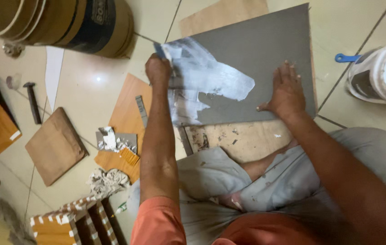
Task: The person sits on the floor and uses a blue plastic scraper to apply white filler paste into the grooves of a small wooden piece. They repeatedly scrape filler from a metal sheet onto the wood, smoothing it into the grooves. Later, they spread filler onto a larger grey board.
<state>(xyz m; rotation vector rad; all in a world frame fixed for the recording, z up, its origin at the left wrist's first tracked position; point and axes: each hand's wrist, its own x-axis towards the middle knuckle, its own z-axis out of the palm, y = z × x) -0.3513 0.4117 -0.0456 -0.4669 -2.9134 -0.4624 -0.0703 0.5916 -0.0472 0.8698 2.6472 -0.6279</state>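
Left hand [158, 69] clamped on blue spreader [160, 50], right hand [287, 93] open, flat on grey sheet [265, 50]. Risk: sheet slides, white adhesive [211, 79] smears unevenly.

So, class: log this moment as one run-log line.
left hand: grips blue-handled spreader, on white paste | right hand: flat on grey square sheet | white bucket: right

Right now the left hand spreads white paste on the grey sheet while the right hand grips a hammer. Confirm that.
Not quite. In the head view the right hand lies flat on the grey sheet, holding nothing; the hammer lies on the floor. The left hand does spread white paste.
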